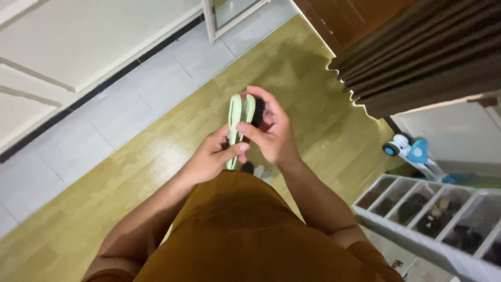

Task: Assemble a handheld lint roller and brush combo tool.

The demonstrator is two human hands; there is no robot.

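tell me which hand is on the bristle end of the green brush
The right hand: its fingers wrap the dark bristles at the top of the brush. The left hand sits lower, thumb pressed on the pale green handle.

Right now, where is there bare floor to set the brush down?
Both hands, left hand and right hand, hold the brush. Bare patches: yellow floor to the left, and grey tiles by the white wall. Crowded on the right: toy scooter, divided bin.

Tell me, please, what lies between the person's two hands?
A pale green brush with black bristles, gripped between the left hand and right hand, in the head view.
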